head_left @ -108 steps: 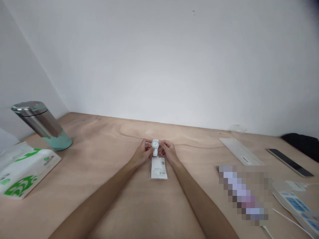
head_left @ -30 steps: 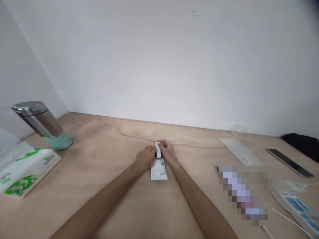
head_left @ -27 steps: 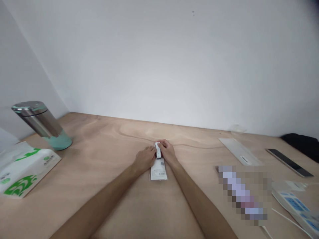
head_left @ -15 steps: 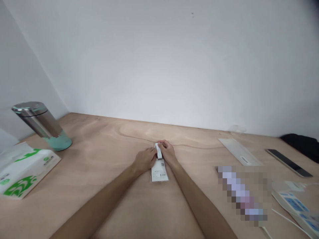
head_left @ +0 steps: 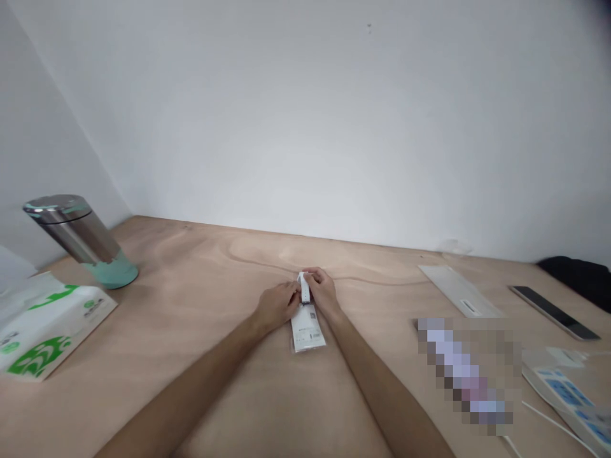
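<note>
strap: the white strap (head_left: 305, 289) stands between your two hands, near the middle of the tabletop (head_left: 191, 273), its row of small holes towards you and its dark end low, over the top of the packet. it seems turned this way so you can see and reach its length.

right hand: your right hand (head_left: 323, 294) is closed on the strap, thumb on the near face and fingers curled round the far side. that pinch probably steadies it from behind while leaving the lower part in view.

left hand: your left hand (head_left: 278, 305) is narrow, fingers bent in against the strap's other side. you likely brace it there, but i cannot tell whether the fingertips pinch anything, as they are partly hidden.

packet: the clear packet with a white printed card (head_left: 309, 336) lies below the strap, slightly askew, print facing up. its top runs in under your fingers; whether it is fastened to the strap, i cannot tell.

forearms: both rest low and angle inwards, which looks like a way to give small finger work a firm base.

left side: the steel bottle (head_left: 88, 238) and the green-and-white pack (head_left: 57, 318) sit well apart from your hands, leaving your elbow room.

right side: the clear sleeve (head_left: 458, 289) lies flat, the phone (head_left: 554, 312) beside it, both out of your working space.
</note>
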`<action>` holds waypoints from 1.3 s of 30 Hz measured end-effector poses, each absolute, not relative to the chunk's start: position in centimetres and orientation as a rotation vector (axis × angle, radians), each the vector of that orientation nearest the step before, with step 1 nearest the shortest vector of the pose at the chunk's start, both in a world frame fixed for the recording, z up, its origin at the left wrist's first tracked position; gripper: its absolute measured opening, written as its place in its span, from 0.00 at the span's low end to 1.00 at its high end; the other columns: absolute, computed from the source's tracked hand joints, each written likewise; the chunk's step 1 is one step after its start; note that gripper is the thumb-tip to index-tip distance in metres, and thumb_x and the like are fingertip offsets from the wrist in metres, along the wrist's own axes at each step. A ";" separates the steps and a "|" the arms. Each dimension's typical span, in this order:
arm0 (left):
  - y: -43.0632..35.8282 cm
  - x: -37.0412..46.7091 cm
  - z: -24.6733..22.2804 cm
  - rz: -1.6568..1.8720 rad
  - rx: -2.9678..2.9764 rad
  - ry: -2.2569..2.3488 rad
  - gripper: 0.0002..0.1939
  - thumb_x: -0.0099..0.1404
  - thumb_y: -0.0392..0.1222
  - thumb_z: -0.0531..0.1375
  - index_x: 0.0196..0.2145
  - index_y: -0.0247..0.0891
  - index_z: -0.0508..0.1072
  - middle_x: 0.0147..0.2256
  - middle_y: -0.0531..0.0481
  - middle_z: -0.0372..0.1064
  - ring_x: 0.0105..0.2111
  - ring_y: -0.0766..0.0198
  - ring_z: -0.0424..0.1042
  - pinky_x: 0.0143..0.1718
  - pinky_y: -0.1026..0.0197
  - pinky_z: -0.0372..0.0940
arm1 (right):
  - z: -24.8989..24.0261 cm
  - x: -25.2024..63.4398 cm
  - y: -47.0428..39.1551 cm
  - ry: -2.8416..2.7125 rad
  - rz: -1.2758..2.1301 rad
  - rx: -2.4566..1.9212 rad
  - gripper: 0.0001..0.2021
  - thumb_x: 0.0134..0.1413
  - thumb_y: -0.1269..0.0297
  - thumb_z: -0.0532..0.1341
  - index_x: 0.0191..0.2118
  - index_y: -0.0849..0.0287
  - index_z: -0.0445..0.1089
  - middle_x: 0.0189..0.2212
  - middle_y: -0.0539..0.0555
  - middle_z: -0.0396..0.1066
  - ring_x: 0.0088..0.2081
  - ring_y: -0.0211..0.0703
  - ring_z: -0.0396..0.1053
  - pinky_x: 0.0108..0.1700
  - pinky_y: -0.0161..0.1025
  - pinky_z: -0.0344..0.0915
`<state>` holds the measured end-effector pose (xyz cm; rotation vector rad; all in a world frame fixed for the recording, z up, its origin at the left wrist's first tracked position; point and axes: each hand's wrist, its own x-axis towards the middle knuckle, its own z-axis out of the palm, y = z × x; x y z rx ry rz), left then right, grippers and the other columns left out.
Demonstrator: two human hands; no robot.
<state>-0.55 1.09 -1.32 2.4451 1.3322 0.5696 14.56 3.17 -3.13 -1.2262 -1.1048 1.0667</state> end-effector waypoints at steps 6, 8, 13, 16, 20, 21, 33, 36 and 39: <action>0.9 -0.6 -0.6 0.587 2.375 1.479 0.11 0.67 0.43 0.50 0.40 0.41 0.70 0.37 0.50 0.73 0.38 0.63 0.69 0.38 0.64 0.60 | -3.0 14.5 3.1 -1.110 1.080 -1.243 0.15 0.45 0.55 0.61 0.38 0.60 0.70 0.23 0.49 0.69 0.20 0.36 0.62 0.19 0.32 0.58; 0.7 -0.5 -0.5 0.586 2.409 1.481 0.11 0.67 0.42 0.50 0.40 0.41 0.70 0.39 0.49 0.73 0.41 0.62 0.69 0.39 0.64 0.60 | -3.1 14.5 3.1 -1.092 1.065 -1.248 0.16 0.45 0.55 0.61 0.38 0.59 0.70 0.23 0.49 0.69 0.20 0.35 0.62 0.19 0.32 0.58; 0.5 -0.3 -0.6 0.569 2.492 1.479 0.13 0.69 0.43 0.47 0.41 0.39 0.70 0.42 0.47 0.72 0.43 0.60 0.69 0.42 0.60 0.61 | -3.2 14.7 3.1 -1.015 0.998 -1.238 0.16 0.46 0.54 0.61 0.38 0.59 0.69 0.26 0.50 0.71 0.22 0.37 0.64 0.20 0.32 0.59; 0.6 -0.3 -0.9 0.585 2.517 1.415 0.14 0.69 0.44 0.47 0.42 0.39 0.70 0.42 0.47 0.72 0.45 0.59 0.68 0.48 0.56 0.60 | -3.2 14.8 3.2 -0.984 0.978 -1.231 0.16 0.46 0.53 0.61 0.38 0.59 0.68 0.27 0.51 0.71 0.24 0.38 0.66 0.22 0.33 0.61; 0.8 -0.3 -1.2 0.584 2.543 1.308 0.14 0.68 0.46 0.49 0.43 0.39 0.70 0.45 0.46 0.70 0.49 0.57 0.66 0.53 0.52 0.57 | -3.2 15.0 3.2 -0.983 0.924 -1.215 0.15 0.47 0.54 0.61 0.37 0.59 0.69 0.27 0.51 0.71 0.28 0.39 0.68 0.28 0.35 0.64; 0.9 -0.3 -1.3 0.580 2.550 1.300 0.14 0.68 0.46 0.50 0.44 0.38 0.69 0.45 0.46 0.69 0.50 0.57 0.65 0.53 0.52 0.57 | -3.2 15.0 3.2 -0.983 0.922 -1.209 0.14 0.48 0.55 0.61 0.37 0.59 0.69 0.27 0.51 0.71 0.28 0.39 0.68 0.30 0.35 0.65; 1.5 -0.3 -2.2 0.621 2.602 1.293 0.09 0.67 0.41 0.48 0.37 0.36 0.65 0.39 0.44 0.67 0.42 0.59 0.65 0.47 0.55 0.61 | -3.2 15.1 3.3 -0.969 0.912 -1.224 0.15 0.48 0.55 0.61 0.38 0.61 0.69 0.27 0.51 0.71 0.28 0.38 0.68 0.29 0.33 0.64; 1.6 -0.3 -2.5 0.628 2.608 1.282 0.07 0.66 0.37 0.48 0.36 0.36 0.64 0.38 0.45 0.67 0.40 0.59 0.65 0.45 0.55 0.62 | -3.3 15.1 3.4 -0.934 0.877 -1.233 0.17 0.48 0.54 0.61 0.40 0.60 0.69 0.26 0.50 0.70 0.26 0.38 0.67 0.26 0.32 0.63; 1.4 -0.3 -2.4 0.634 2.612 1.249 0.06 0.66 0.37 0.48 0.36 0.36 0.63 0.37 0.46 0.67 0.38 0.60 0.65 0.44 0.55 0.62 | -3.6 15.2 3.7 -0.881 0.844 -1.231 0.19 0.48 0.51 0.61 0.41 0.60 0.68 0.27 0.50 0.70 0.25 0.38 0.66 0.23 0.32 0.61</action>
